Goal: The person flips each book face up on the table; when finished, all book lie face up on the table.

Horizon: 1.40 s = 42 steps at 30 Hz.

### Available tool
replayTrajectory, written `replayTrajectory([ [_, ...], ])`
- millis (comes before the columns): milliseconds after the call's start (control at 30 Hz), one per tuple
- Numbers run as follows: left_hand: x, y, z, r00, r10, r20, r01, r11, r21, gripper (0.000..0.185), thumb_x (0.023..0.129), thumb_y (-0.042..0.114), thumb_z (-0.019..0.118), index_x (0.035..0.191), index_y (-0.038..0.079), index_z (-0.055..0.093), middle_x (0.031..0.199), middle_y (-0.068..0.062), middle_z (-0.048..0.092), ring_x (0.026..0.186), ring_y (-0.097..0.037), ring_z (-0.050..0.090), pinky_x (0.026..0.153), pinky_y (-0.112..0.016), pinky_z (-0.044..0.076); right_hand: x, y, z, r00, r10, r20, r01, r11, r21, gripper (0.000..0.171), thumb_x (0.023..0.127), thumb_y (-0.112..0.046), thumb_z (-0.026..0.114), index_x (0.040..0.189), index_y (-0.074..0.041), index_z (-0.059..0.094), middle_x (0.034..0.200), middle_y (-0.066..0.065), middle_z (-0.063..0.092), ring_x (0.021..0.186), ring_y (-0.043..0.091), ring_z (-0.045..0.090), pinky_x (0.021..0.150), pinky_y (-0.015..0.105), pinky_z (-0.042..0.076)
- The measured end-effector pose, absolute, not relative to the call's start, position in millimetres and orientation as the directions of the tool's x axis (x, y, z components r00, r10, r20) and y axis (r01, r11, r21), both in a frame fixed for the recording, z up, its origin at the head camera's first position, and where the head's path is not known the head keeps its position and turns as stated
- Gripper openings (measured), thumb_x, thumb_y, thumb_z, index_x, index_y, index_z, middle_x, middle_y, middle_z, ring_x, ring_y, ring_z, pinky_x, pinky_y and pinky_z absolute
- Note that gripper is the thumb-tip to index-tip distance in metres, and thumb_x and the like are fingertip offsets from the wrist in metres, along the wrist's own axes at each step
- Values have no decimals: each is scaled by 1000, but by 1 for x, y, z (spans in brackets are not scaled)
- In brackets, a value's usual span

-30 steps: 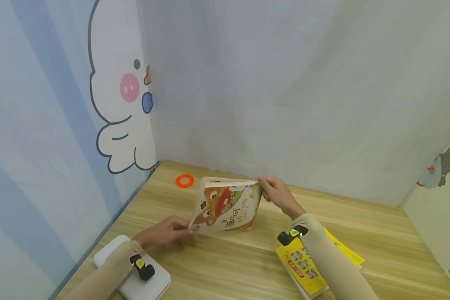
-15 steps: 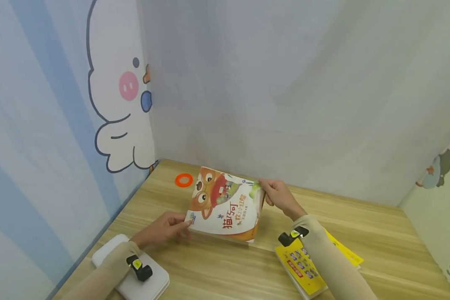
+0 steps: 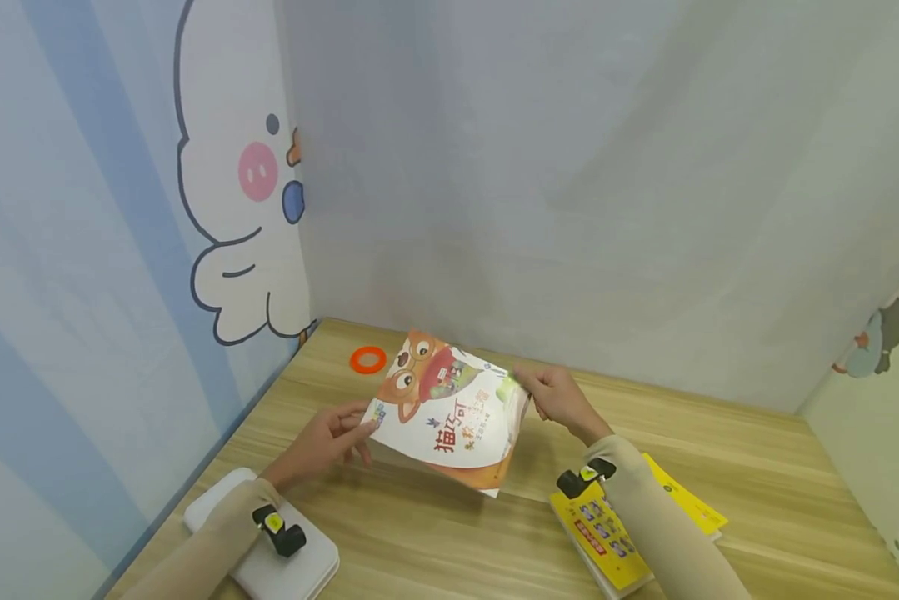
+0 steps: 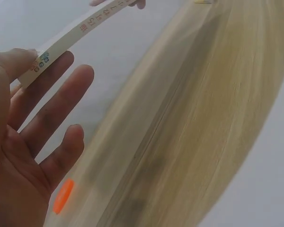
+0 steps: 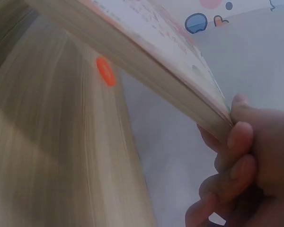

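A picture book (image 3: 449, 417) with a cartoon fox on its cover hangs tilted just above the wooden table (image 3: 434, 525), cover up. My right hand (image 3: 550, 392) grips its right edge; the right wrist view shows the fingers (image 5: 239, 142) curled round the page block (image 5: 151, 52). My left hand (image 3: 355, 427) meets the book's lower left corner. In the left wrist view its fingers (image 4: 57, 99) are straight and spread under the spine (image 4: 80, 30), with the thumb against the corner.
An orange ring (image 3: 368, 359) lies on the table behind the book, near the wall corner. A white flat device (image 3: 307, 575) sits under my left forearm. Yellow books (image 3: 606, 537) lie under my right forearm. Printed cloth walls enclose the table on the left and at the back.
The book swung from standing on its edge to cover up and came toward me. My left hand rose from the table to the book's lower left corner. The right hand kept its grip.
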<state>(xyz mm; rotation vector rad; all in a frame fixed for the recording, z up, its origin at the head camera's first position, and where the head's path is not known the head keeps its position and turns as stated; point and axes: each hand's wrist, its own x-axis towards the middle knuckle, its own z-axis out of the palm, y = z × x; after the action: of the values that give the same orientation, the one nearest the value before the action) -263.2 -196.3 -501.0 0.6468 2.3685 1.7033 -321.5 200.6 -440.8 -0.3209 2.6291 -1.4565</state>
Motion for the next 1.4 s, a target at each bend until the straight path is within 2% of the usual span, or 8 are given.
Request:
replayTrajectory([
  [167, -264, -198, -502, -862, 458, 216, 329, 181, 927, 62, 106, 14, 58, 161, 8, 29, 85, -29, 72, 71, -42, 71, 51, -38, 55, -320, 201, -443, -969, -248, 21, -156, 539, -828, 60, 102, -54, 57, 58, -14, 50, 42, -8, 38, 42, 10, 31, 43, 23, 24],
  [400, -264, -198, -501, -866, 443, 232, 336, 172, 926, 43, 107, 15, 55, 150, 11, 48, 99, -31, 72, 74, -30, 73, 49, -39, 55, -318, 202, -443, -974, -226, 32, -155, 554, -818, 60, 102, -55, 55, 59, -14, 49, 59, -1, 47, 55, 12, 40, 53, 24, 38],
  [600, -262, -195, -497, -869, 454, 196, 314, 201, 928, 46, 105, 17, 60, 150, 14, 49, 96, -27, 74, 79, -35, 71, 53, -36, 56, -319, 203, -446, -975, -219, 32, -153, 563, -813, 59, 104, -53, 54, 64, -11, 62, 66, 3, 67, 57, 15, 59, 56, 28, 46],
  [767, -261, -194, -497, -872, 466, 151, 287, 237, 928, 49, 104, 18, 62, 151, 16, 48, 98, -21, 76, 83, -25, 71, 56, -31, 55, -321, 206, -450, -966, -252, 64, -195, 537, -821, 43, 105, -40, 58, 92, -4, 76, 59, 0, 61, 51, 18, 59, 52, 27, 47],
  [933, -261, -193, -500, -879, 453, 151, 290, 256, 922, 45, 106, 21, 59, 149, 13, 50, 96, -18, 77, 83, -23, 70, 56, -30, 55, -321, 209, -453, -948, -308, 81, -222, 458, -861, 35, 105, -30, 61, 126, -4, 68, 54, 3, 56, 47, 15, 48, 48, 26, 43],
  [1133, -261, -192, -503, -907, 380, 184, 294, 257, 921, 41, 107, 20, 56, 146, 9, 52, 96, -22, 75, 76, -29, 68, 50, -32, 54, -317, 214, -454, -898, -428, 101, -285, 391, -875, 21, 104, -21, 61, 114, -3, 68, 61, 2, 60, 52, 12, 52, 52, 26, 48],
  [1300, -261, -189, -503, -945, 281, 166, 246, 280, 928, 37, 108, 23, 54, 145, 17, 55, 98, -20, 71, 59, -26, 57, 48, -27, 50, -318, 216, -458, -865, -486, 123, -334, 376, -864, 19, 101, -17, 66, 109, -1, 74, 72, -2, 67, 55, 8, 54, 56, 26, 50],
  [1400, -262, -186, -503, -959, 228, 169, 233, 289, 929, 36, 108, 20, 54, 144, 17, 57, 102, -18, 71, 62, -31, 59, 49, -27, 51, -318, 216, -462, -852, -511, 113, -335, 368, -867, 17, 100, -15, 67, 108, -2, 75, 79, -3, 70, 57, 7, 55, 57, 26, 52],
])
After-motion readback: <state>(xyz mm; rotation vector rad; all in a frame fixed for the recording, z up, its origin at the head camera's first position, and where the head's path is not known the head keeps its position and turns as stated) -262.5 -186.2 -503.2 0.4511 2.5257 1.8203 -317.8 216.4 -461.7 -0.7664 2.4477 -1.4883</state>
